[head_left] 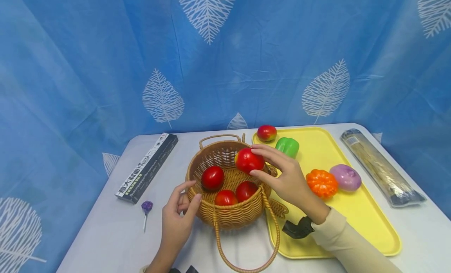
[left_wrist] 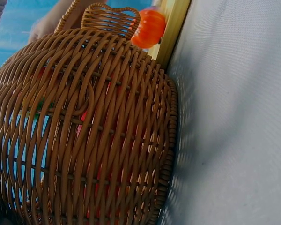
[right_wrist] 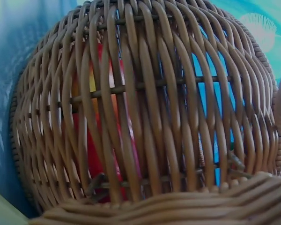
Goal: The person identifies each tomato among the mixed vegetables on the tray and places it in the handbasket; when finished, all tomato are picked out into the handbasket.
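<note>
In the head view my right hand pinches a glossy red toy fruit with a yellow patch between thumb and fingers, over the right inner side of a round wicker basket. My left hand holds the basket's left rim, its thumb and index finger at the edge. Inside lie a dark red fruit on the left and two more red fruits near the front wall. Both wrist views look at the woven side, with red showing through the wicker; neither shows a grip.
Right of the basket, a yellow tray bears a green pepper, an orange pumpkin, a purple onion and a red-yellow fruit. A pasta box and lollipop lie left, a noodle packet far right. One handle hangs forward.
</note>
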Available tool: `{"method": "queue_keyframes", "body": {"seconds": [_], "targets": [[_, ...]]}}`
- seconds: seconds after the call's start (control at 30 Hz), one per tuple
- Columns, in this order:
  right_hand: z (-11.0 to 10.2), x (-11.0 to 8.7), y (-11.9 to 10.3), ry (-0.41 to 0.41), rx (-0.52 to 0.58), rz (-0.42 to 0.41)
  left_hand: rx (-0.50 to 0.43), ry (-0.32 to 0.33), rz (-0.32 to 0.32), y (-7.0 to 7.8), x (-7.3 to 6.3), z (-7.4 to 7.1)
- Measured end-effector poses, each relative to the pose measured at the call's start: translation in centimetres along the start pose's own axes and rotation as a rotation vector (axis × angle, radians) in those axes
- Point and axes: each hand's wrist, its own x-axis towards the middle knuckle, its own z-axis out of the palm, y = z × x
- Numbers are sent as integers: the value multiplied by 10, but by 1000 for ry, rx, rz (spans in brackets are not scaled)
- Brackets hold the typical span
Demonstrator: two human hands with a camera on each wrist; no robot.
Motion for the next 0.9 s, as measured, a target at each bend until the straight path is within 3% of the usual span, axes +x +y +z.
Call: {"method": "queue_keyframes", "body": {"seconds": [0.13, 0.5, 0.73, 0.9], "targets": [[3, -1, 2, 10, 28, 9, 3, -1, -3, 0, 0, 0], [6, -5, 8, 19, -71, 35, -2, -2, -3, -1, 0, 2], [5, -5, 14, 94, 68, 126, 5, 2, -9, 0, -1, 2], [3, -4, 13, 89, 67, 152, 4, 6, -6, 0, -1, 2]]}}
